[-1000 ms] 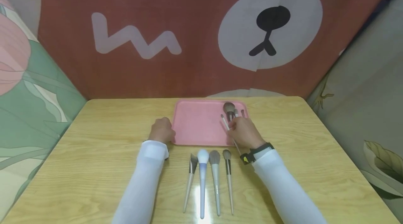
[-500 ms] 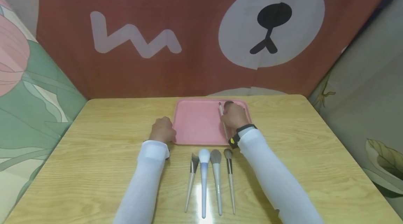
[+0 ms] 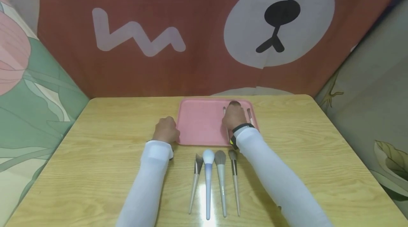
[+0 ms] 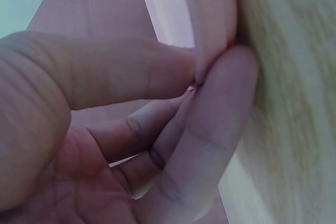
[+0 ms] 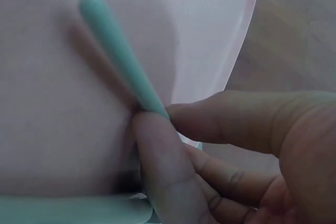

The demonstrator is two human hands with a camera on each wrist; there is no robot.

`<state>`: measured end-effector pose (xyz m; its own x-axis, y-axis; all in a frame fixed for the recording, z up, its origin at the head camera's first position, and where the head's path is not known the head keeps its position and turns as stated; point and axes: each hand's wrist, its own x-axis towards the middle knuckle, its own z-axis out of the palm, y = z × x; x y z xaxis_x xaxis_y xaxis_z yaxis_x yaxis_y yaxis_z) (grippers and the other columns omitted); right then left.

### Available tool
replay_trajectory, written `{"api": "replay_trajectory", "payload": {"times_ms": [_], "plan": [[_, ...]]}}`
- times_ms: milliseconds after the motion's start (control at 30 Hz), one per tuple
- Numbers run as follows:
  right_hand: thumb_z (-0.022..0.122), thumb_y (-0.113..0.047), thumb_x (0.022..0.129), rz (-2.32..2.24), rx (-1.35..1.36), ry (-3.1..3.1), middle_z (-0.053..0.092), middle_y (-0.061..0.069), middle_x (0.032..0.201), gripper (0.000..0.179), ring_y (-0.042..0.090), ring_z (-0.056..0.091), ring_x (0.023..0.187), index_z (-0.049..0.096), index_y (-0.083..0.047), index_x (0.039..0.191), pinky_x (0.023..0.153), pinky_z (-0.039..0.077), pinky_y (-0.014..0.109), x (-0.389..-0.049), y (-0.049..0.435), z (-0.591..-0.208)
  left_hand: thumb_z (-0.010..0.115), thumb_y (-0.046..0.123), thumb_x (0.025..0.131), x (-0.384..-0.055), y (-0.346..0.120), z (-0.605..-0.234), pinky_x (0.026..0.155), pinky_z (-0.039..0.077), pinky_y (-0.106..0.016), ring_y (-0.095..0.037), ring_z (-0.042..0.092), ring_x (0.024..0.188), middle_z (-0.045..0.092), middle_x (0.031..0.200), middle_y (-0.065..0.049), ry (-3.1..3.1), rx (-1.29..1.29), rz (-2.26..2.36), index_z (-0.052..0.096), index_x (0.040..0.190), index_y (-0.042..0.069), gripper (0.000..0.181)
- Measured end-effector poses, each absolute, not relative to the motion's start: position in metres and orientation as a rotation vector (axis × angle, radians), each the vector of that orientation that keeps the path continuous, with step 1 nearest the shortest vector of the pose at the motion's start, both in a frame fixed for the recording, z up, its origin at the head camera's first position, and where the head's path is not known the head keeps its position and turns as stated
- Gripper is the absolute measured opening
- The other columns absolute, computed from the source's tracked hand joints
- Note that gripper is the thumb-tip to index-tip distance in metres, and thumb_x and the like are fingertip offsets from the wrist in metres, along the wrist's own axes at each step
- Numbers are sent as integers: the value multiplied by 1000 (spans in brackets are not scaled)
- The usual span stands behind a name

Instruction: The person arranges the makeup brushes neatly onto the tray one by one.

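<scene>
The left hand (image 3: pixel 166 130) pinches the near left rim of a pink tray (image 3: pixel 199 122) between thumb and index finger; the left wrist view shows the tray edge (image 4: pixel 215 19) between them. Over the tray's right part, the right hand (image 3: pixel 234 116) pinches a makeup brush by its slim pale green handle (image 5: pixel 118 51), which slants above the tray floor in the right wrist view. A dark, broad brush head (image 3: pixel 234 103) shows just beyond the knuckles. Right of the hand lies a small brush (image 3: pixel 250 114) in the tray. Much of what lies beneath the right hand is hidden.
Several makeup brushes lie side by side on the wooden table (image 3: pixel 111 170) before the tray: an angled one (image 3: pixel 198 163), a white-headed one (image 3: pixel 208 157), a grey-headed one (image 3: pixel 220 158) and a dark-ferruled one (image 3: pixel 234 166). A printed cloth (image 3: pixel 143 74) hangs behind the table.
The right hand has moved left and away from the body, further over the tray. The slim brush it holds has swung from a slant across the tray's front rim to nearly straight inside. The left hand stays put.
</scene>
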<state>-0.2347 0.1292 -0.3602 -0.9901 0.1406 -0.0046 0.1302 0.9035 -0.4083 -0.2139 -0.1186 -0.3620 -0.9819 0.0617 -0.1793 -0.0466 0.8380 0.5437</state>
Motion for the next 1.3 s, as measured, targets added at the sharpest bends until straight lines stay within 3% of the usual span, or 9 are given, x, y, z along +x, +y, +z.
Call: {"api": "replay_trajectory", "payload": {"times_ms": [200,367,700,967,1300], "plan": [[51,-18,107,620,-187,-3032,59,32,132,41,53,63,120,60,15,130,107,53,58,-233,128,-360,73,-2,73,-216,-117,-362,56,47,-32,-29,57,70,63,78,-15,2827,7,851,64,74,2,10],[56,-13,104,571,-161,-3039,59,32,133,37,52,63,119,64,15,127,107,52,58,-230,129,-359,72,-2,74,-216,-116,-362,55,46,-31,-28,57,69,62,78,-14,2823,2,848,63,76,2,10],[45,-17,111,554,-140,-3054,57,33,133,42,53,61,120,64,18,126,109,51,59,-228,128,-358,70,-2,77,-217,-116,-362,51,45,-29,-26,56,66,59,74,-12,2797,-11,856,65,79,0,6],[44,-17,111,577,-169,-3060,57,32,133,41,53,62,120,60,16,130,109,51,58,-229,129,-358,71,-2,76,-214,-116,-361,55,45,-31,-28,56,69,59,76,-12,2818,-4,851,62,74,2,10],[45,-19,110,597,-145,-3060,59,29,132,38,51,63,119,59,12,129,108,51,57,-224,130,-355,69,-2,77,-216,-118,-364,50,43,-28,-25,54,63,55,70,-9,2793,-6,864,61,72,3,11]]}}
